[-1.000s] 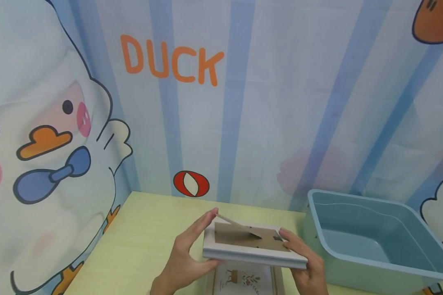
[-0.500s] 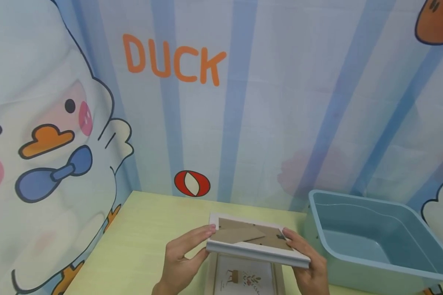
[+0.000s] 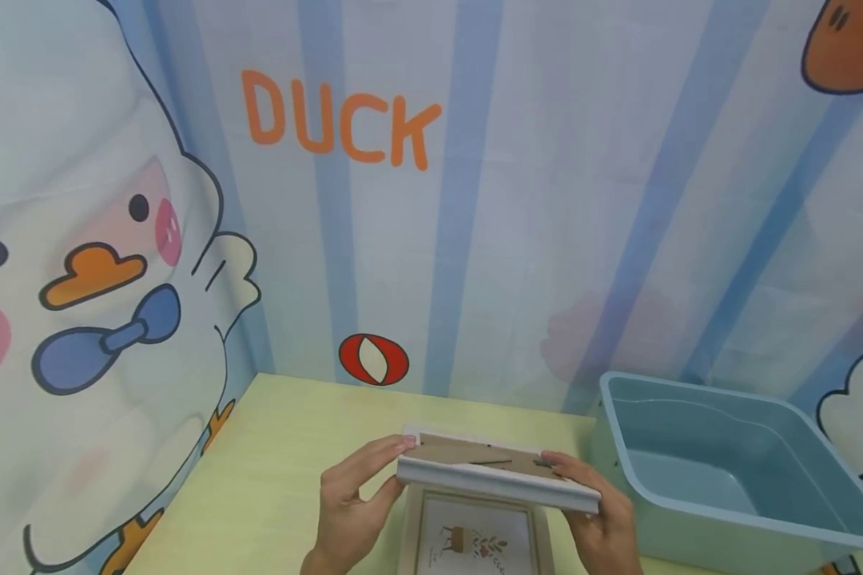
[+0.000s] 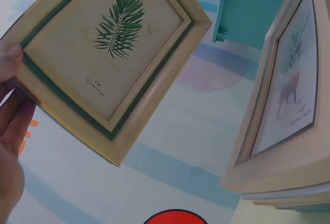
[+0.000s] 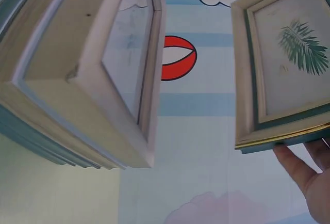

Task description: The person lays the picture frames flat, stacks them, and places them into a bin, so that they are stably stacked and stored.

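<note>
Both hands hold a pale picture frame [image 3: 499, 479] above a stack, its brown back toward the head camera and its easel leg [image 3: 446, 454] folded down. My left hand [image 3: 355, 499] pinches the left end between thumb and fingers. My right hand [image 3: 600, 503] grips the right end. In the left wrist view the frame's front [image 4: 167, 72] shows a green leaf print and a green inner border. Beneath it lies a stack of frames; the top one [image 3: 411, 531] is light wood with a deer and plant print. The stack's side edges [image 5: 62, 146] show in the right wrist view.
A blue-green plastic bin [image 3: 755, 519] stands on the right of the pale yellow table [image 3: 273, 447]. Behind the table hangs a striped cloth backdrop [image 3: 532, 200] with duck drawings and orange letters.
The easel leg, raised with my left fingers at its tip, is folded against the back. My left fingers now pinch the frame's left end. The frame has tilted, showing less of its back.
</note>
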Demonstrator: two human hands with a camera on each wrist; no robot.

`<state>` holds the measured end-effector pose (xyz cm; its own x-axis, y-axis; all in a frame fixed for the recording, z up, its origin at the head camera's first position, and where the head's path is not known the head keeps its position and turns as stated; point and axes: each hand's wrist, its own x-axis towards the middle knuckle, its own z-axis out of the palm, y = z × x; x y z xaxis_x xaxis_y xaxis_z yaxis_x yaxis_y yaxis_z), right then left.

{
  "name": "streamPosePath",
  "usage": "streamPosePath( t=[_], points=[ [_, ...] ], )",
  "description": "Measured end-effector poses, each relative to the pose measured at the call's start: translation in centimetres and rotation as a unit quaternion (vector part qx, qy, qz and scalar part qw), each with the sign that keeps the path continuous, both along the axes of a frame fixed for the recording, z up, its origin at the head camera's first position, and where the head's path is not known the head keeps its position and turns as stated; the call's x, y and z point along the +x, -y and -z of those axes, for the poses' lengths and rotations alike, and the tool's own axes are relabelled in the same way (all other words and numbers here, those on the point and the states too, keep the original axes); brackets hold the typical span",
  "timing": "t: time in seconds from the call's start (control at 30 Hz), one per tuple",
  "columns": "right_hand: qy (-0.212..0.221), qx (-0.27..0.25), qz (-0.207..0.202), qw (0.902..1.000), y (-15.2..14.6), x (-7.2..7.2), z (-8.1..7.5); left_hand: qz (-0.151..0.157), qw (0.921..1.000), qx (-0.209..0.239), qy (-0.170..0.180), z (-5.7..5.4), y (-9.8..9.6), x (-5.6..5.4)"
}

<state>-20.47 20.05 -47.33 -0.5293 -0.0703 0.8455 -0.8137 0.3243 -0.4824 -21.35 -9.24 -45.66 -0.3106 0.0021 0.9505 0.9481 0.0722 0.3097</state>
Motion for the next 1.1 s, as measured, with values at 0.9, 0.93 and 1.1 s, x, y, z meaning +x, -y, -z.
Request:
streamPosePath(
  t=[0.9, 0.93, 1.1],
  points=[
    [0.414, -0.03, 0.055, 0.9083, 1.3, 0.4, -2.4, -0.096, 0.9079, 0.153, 0.378, -0.2, -1.6, 0.1],
    [0.422, -0.046, 0.049, 0.9043, 1.3, 0.4, -2.3, -0.102, 0.8957, 0.155, 0.404, -0.2, -1.6, 0.0],
    [0.395, -0.097, 0.025, 0.9131, 1.2, 0.7, -1.2, -0.116, 0.8586, 0.155, 0.475, -0.1, -1.1, -0.3]
  ],
)
